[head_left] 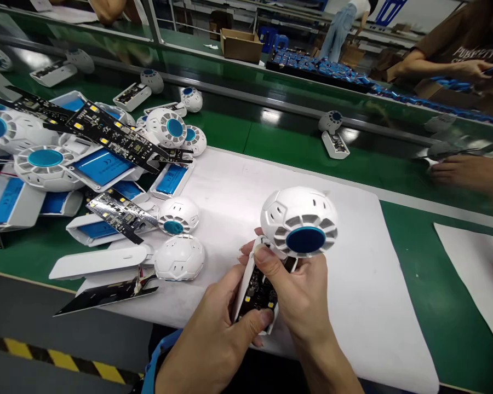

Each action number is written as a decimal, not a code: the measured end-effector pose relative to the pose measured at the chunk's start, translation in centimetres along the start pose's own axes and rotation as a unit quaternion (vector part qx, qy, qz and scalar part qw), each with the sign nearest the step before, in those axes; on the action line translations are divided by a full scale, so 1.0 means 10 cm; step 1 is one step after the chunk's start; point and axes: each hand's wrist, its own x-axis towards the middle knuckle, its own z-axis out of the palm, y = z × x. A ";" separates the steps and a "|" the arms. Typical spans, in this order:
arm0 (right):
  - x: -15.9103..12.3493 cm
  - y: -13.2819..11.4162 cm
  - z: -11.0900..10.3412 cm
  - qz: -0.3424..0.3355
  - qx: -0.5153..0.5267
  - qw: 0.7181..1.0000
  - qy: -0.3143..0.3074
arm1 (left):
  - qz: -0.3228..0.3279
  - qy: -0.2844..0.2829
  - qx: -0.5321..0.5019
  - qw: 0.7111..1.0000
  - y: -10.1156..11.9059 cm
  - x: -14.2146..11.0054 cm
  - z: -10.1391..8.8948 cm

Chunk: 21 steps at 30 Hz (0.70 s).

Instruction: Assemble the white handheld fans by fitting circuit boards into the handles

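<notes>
Gripping the white plastic device (299, 221) between both hands, I press my left thumb and right thumb on its black circuit board (259, 290); its ribbed, round head with a glossy blue disc sits above my right hand (304, 298), my left hand (225, 328) lower.

Green tabletop (419, 257), broad white sheet (353, 295) on it; white round-headed units (164, 129) heaped at left; second sheet (470, 268) at right

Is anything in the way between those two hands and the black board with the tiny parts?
Nothing that shows: the left hand has its thumb right on the black circuit board, and the right hand holds its white case.
</notes>
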 end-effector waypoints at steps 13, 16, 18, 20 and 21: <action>-0.25 0.10 -0.07 -0.032 -0.064 0.967 -0.244 | 0.172 0.212 0.071 0.959 0.12 0.11 -0.03; -0.33 0.20 0.01 -0.069 -0.072 0.975 -0.198 | 0.211 0.223 0.078 0.949 0.12 0.10 0.01; -0.37 0.25 0.05 -0.090 -0.064 0.980 -0.164 | 0.224 0.220 0.063 0.947 0.13 0.08 0.04; -0.39 0.25 0.05 -0.079 -0.044 0.983 -0.160 | 0.228 0.247 0.050 0.941 0.11 0.06 0.06; -0.40 0.23 0.03 -0.057 -0.037 0.983 -0.169 | 0.221 0.268 0.046 0.936 0.10 0.06 0.07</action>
